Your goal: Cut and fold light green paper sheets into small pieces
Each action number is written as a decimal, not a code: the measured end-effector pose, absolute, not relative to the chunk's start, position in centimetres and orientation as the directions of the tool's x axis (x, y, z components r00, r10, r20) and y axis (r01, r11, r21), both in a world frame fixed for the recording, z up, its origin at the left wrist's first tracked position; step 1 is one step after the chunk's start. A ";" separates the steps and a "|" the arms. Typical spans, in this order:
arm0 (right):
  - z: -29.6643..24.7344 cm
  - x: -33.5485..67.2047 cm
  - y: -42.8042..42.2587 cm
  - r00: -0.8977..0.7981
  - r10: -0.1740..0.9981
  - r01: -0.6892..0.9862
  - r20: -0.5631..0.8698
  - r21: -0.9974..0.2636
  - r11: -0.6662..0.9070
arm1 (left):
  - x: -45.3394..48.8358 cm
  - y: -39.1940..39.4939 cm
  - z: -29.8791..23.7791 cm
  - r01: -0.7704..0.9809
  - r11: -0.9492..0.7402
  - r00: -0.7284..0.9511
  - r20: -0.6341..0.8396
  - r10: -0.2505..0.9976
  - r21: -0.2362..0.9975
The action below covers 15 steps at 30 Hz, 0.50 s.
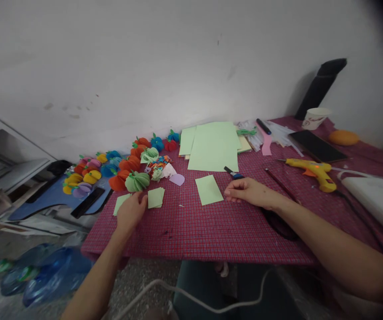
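My left hand (pixel 132 208) rests low on the table with bent fingers, between two lots of small light-green paper pieces. It partly covers the left paper piece (pixel 120 203); a small paper stack (pixel 155 198) lies just right of its thumb. What its fingertips hold, if anything, is hidden. My right hand (pixel 248 193) is loosely curled, with nothing visible in it, beside a light-green paper rectangle (pixel 209 190). Beyond its knuckles lies a blue-and-black tool (pixel 234 173), partly hidden. A dark object (pixel 280 226) lies under my right forearm.
Colourful paper pumpkins (pixel 137 181) crowd the left back beside paper scraps (pixel 159 169). Large green sheets (pixel 215 146) lie near the wall. At right are a yellow glue gun (pixel 314 172), a phone (pixel 318 146), a paper cup (pixel 315 119) and a white box (pixel 374 202). Blue bottles (pixel 56 275) lie on the floor.
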State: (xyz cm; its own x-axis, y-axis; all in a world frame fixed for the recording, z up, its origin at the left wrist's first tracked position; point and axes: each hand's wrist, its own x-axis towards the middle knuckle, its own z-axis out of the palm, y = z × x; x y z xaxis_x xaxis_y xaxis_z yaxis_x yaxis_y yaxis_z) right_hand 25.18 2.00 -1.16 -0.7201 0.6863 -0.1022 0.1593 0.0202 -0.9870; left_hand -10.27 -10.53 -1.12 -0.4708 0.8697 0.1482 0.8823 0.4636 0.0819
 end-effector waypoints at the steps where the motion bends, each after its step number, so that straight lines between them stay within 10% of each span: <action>1: -1.2 25.2 2.0 -0.724 0.682 0.163 -0.105 -0.986 0.020 | -9.7 -10.5 -1.2 0.907 0.421 -0.417 0.217 0.883 0.027; 6: -1.3 25.2 2.0 -0.738 0.665 0.173 -0.116 -0.985 0.021 | -7.8 -9.3 -3.7 0.987 0.143 -0.109 0.360 0.927 -0.070; 15: -2.2 25.1 2.3 -0.752 0.650 0.214 -0.106 -0.973 0.089 | -8.2 -8.5 -6.7 0.988 0.130 -0.119 0.131 0.984 -0.086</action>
